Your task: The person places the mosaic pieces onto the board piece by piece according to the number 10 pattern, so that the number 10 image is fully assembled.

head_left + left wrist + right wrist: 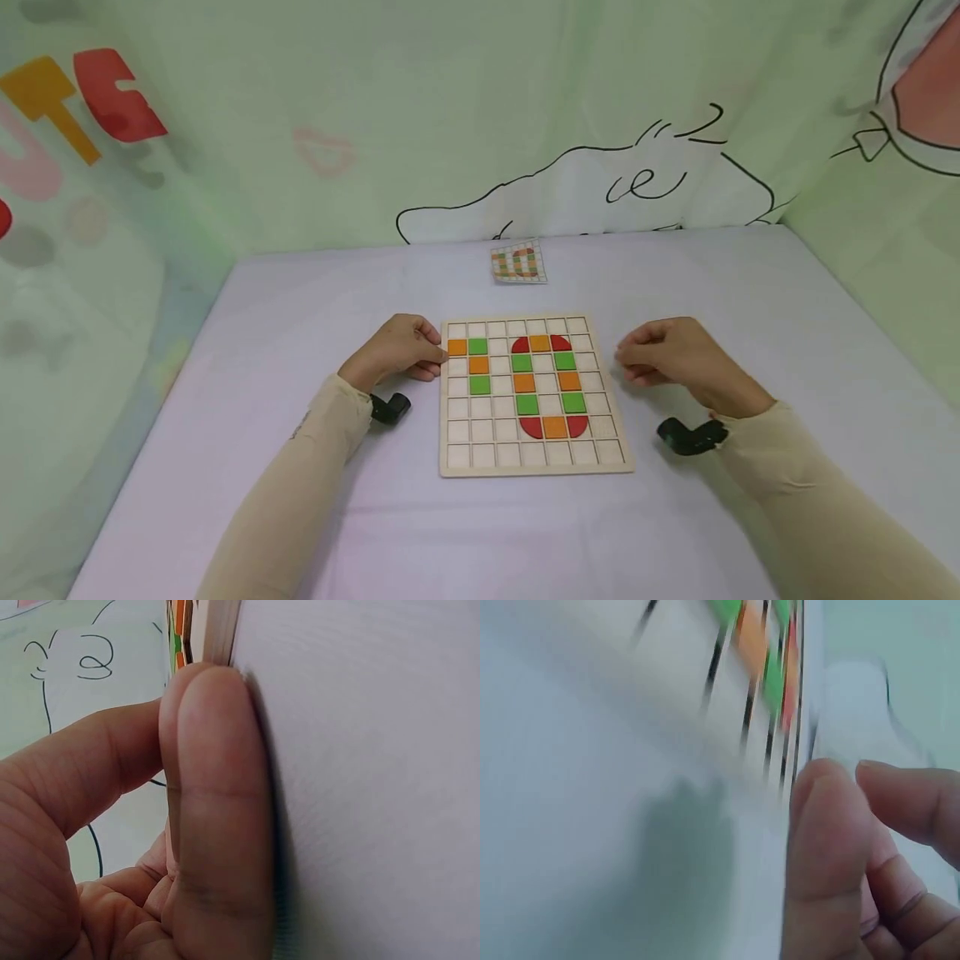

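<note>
A square wooden grid board (495,454) lies on the table, with green, orange and red tiles set into its squares. My left hand (401,348) is at the board's left edge; its thumb and fingertips hold that edge in the left wrist view, where the board (219,630) shows only as a thin strip. An orange tile (457,347) sits close beside those fingertips. Just off the right edge hovers my right hand (671,358), its fingers loosely bent and holding nothing. The right wrist view shows a gap between thumb and index finger (911,799).
A small pattern card (519,262) stands behind the board, printed with a similar tiled grid. White cloth covers the table (337,283). A printed curtain (300,125) hangs at the back and sides. Dark wrist cameras sit under both sleeves.
</note>
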### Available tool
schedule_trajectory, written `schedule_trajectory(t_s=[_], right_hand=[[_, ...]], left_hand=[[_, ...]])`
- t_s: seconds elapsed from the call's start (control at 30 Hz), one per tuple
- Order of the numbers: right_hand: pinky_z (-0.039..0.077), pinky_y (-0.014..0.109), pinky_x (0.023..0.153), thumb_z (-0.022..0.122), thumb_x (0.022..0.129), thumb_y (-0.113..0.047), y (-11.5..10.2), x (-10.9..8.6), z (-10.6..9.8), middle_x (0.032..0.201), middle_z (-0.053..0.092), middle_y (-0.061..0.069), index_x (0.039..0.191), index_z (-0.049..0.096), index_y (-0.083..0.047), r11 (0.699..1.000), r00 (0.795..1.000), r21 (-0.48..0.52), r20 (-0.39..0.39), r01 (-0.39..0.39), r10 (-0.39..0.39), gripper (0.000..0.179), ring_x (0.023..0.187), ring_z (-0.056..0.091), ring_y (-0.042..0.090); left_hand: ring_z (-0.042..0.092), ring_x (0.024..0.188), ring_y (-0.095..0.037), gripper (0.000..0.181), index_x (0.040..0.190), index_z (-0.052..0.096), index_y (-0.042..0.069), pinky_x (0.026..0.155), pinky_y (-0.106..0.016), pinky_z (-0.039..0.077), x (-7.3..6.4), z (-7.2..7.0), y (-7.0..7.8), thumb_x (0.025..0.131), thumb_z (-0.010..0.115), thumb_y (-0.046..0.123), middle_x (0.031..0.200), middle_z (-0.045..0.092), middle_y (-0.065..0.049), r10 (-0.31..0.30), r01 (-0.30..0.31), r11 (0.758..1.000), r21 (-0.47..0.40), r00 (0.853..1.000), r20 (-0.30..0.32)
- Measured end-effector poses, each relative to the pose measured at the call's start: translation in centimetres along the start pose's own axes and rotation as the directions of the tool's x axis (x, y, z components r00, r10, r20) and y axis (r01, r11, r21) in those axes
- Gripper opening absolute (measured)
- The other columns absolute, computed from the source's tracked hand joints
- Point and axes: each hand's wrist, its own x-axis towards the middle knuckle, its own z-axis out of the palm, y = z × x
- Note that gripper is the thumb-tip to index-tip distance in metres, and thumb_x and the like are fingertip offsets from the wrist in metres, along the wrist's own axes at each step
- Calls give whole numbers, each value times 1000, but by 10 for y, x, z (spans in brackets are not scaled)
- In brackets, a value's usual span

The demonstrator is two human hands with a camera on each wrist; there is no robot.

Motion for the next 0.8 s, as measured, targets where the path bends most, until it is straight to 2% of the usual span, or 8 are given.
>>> schedule_trajectory(t_s=[0.17,0.3,0.47,0.63,0.73,0.8], right_hand=[[64,28,73,71,100,-21,43,-13,-59,92,73,2,123,60,10,999,999,-24,-10,-31,31,40,77,71,12],[64,27,75,71,100,-20,63,-18,-81,92,73,1,120,62,10,996,997,-46,6,-75,75,37,79,71,12],[63,28,74,76,96,-22,68,-18,-80,92,74,0,118,65,8,985,992,-130,28,-118,122,39,82,70,14],[60,30,69,80,93,-27,63,-18,-72,88,73,0,104,69,0,965,990,-226,12,-137,144,32,80,67,18],[59,30,69,78,94,-26,60,-17,-69,88,73,1,102,68,-1,966,991,-224,7,-131,136,28,80,67,18],[61,30,70,75,97,-22,59,-15,-67,90,73,1,108,67,2,978,992,-165,12,-124,127,28,80,69,17]], left_hand=[[66,64,-13,28,111,56,-2,62,-25,63,0,0,2,92,77,1,84,68,-10,-7,7,1000,1,1000,4],[66,63,-13,28,110,56,-2,62,-25,63,1,1,2,92,77,0,83,68,-10,-15,15,1000,1,1000,3],[66,62,-13,28,110,56,-3,61,-24,63,0,0,1,92,77,0,82,68,-9,-11,12,1000,-8,1000,6],[66,62,-13,28,110,56,-3,61,-24,63,-1,1,2,91,77,0,81,68,-9,-11,11,1000,-11,1000,5],[66,62,-13,28,109,56,-2,61,-24,63,-1,1,2,91,77,0,82,68,-9,-15,15,1000,-9,1000,3],[66,62,-13,28,110,56,-2,61,-24,63,-1,1,3,91,77,-1,82,68,-10,-18,18,1000,-9,1000,1]])
